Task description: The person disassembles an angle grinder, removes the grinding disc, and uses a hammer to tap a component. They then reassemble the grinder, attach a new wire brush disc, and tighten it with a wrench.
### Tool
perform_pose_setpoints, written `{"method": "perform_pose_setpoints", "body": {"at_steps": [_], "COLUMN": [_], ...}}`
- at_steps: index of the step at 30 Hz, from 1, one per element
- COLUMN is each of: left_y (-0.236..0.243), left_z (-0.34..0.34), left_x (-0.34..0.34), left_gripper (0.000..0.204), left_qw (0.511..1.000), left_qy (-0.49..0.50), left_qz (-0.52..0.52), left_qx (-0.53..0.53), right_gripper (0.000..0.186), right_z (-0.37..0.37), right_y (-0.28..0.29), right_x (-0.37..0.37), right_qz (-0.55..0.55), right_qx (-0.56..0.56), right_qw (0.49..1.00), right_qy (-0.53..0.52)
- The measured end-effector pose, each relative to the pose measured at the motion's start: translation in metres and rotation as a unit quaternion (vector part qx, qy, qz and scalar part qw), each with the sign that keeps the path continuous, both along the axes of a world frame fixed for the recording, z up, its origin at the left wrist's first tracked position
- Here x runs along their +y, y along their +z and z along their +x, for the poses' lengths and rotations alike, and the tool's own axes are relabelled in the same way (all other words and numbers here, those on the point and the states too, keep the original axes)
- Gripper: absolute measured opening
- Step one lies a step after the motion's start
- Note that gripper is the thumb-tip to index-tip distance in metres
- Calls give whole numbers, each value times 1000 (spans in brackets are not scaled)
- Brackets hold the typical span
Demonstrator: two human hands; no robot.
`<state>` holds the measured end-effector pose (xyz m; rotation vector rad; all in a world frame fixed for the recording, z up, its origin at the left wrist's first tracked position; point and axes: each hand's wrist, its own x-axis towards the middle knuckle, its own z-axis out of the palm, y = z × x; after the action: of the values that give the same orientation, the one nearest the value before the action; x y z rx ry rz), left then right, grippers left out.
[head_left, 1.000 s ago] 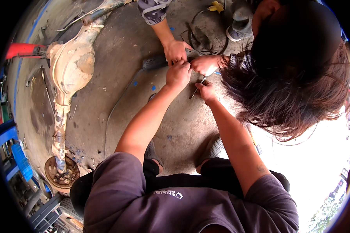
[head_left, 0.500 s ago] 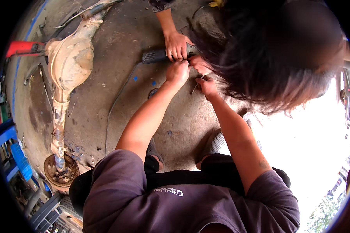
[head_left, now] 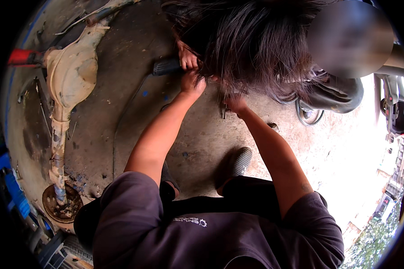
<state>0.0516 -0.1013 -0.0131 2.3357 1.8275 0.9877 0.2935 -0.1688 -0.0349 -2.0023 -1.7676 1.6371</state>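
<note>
A corded power tool with a dark, ribbed body [head_left: 167, 67], grinder-like in shape, is held low over the floor by a co-worker's hand [head_left: 187, 57]. My left hand [head_left: 193, 84] is closed beside that hand, against the tool; what its fingers grip is hidden. Lower and to the right, my right hand [head_left: 236, 103] is closed on a thin metal tool [head_left: 225, 112], whose end sticks out below the fingers. The co-worker's long dark hair [head_left: 251, 45] hangs over the work, covering the tool's head and part of my fingers.
On the left lies a large axle housing [head_left: 74, 76], its lower end in a round, rusty pan [head_left: 49, 204]. A power cord [head_left: 121, 116] trails over the concrete floor. My shoe [head_left: 241, 161] stands between my arms. Blue plastic items [head_left: 15, 190] sit at the left edge.
The co-worker's head has moved left and now covers more of the power tool and our hands. The view has shifted a little; my hands stay close to the tool.
</note>
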Motion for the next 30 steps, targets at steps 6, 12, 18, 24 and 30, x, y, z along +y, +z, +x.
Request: {"method": "perform_pose_setpoints", "body": {"at_steps": [6,12,18,24,30], "left_y": [16,21,90,50,63], "left_z": [52,3,-5,-74,-74], "left_x": [16,-13,-13,2,34], "left_gripper": [30,76,47,62,58], "left_qw": [999,954,997,999,974], "left_qy": [-28,120,-54,27,-54], "left_qz": [34,-37,-40,-5,-215], "left_qx": [-13,272,47,39,38], "right_gripper": [48,48,32,25,37], "right_z": [100,-5,61,31,35], "right_y": [-76,-23,-53,0,32], "right_x": [-3,-11,-18,-17,-15], "right_qz": [16,-132,291,164,128], "right_qx": [113,97,-195,-162,-177], "right_qw": [993,965,897,967,970], "right_qy": [34,-207,269,114,110]}}
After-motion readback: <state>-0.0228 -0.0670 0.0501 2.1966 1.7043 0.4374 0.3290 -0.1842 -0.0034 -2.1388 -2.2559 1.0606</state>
